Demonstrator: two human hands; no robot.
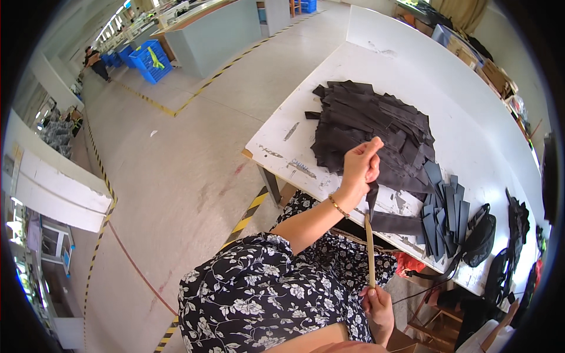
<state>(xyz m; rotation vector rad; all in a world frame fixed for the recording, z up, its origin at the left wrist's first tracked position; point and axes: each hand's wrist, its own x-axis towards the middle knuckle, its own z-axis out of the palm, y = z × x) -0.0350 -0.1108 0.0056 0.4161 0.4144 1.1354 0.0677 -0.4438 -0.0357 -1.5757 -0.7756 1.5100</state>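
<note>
One black fabric strip (372, 195) hung from the closed left hand (360, 167) beside the white table (329, 67), while the right hand (379, 307), apart below, gripped a slim wooden stick (370, 253), probably best kept steady.

Ten o'clock: blue crate (150, 62), person (96, 62) in dark clothing beyond, yellow-black floor tape (170, 112) cornering nearer. Eleven: grey-sided counter (215, 44). Between one and two: tan curtain (469, 14).
</note>
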